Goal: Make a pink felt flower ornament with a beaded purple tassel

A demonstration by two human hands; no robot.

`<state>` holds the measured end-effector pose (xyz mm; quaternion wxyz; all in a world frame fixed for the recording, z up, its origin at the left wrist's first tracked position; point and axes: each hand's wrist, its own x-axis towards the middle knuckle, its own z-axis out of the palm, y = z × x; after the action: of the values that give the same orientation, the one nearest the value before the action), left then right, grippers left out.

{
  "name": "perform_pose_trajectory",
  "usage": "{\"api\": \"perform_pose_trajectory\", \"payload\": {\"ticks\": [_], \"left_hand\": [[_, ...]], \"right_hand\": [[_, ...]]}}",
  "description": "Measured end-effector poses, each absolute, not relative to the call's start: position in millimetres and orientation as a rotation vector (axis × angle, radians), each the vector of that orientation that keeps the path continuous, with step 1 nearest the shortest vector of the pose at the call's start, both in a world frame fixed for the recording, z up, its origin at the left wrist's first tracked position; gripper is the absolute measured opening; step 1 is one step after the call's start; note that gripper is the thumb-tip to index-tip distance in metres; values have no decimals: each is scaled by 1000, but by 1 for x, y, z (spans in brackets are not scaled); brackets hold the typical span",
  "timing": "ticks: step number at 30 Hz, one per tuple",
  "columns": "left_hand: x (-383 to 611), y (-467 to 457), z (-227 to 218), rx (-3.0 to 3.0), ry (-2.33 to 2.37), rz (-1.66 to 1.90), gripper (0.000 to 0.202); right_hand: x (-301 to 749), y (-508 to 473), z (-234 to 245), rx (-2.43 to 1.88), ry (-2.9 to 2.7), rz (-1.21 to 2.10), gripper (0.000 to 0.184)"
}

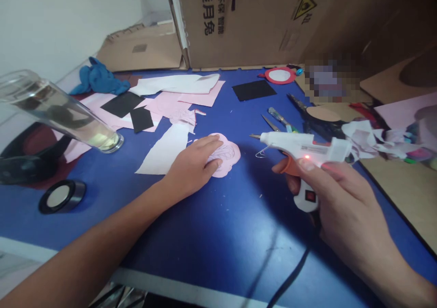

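My left hand (193,162) lies flat on a scalloped pink paper cutout (228,155), with its fingers over the cutout's left side and faint lines drawn on the paper. My right hand (343,203) is closed around the grip of a white hot glue gun (290,145) with an orange trigger. The gun is held above the blue work surface (218,235), with its metal nozzle pointing left toward the cutout and not touching it. A small red light glows on the gun's side, and a black cord runs down from its handle.
Sheets and scraps of white, pink and black paper lie beyond my left hand. A glass tumbler (58,112) lies tilted at the left, above a black tape roll (62,196). Scissors (271,124), a blue cloth (99,79) and cardboard boxes (246,21) surround the blue surface.
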<state>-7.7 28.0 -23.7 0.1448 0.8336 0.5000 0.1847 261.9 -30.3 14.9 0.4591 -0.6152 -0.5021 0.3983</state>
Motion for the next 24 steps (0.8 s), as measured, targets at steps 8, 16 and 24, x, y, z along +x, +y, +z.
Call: {"api": "perform_pose_trajectory", "payload": {"ticks": [8, 16, 24], "left_hand": [[-8, 28, -19, 2379, 1437, 466, 54], [-9, 28, -16, 2379, 1439, 422, 57], [-14, 33, -12, 2274, 1386, 496, 58]], "right_hand": [[261, -32, 16, -1500, -1247, 962, 42], [264, -32, 14, -1530, -1255, 963, 42], [262, -32, 12, -1504, -1220, 993, 43]]}}
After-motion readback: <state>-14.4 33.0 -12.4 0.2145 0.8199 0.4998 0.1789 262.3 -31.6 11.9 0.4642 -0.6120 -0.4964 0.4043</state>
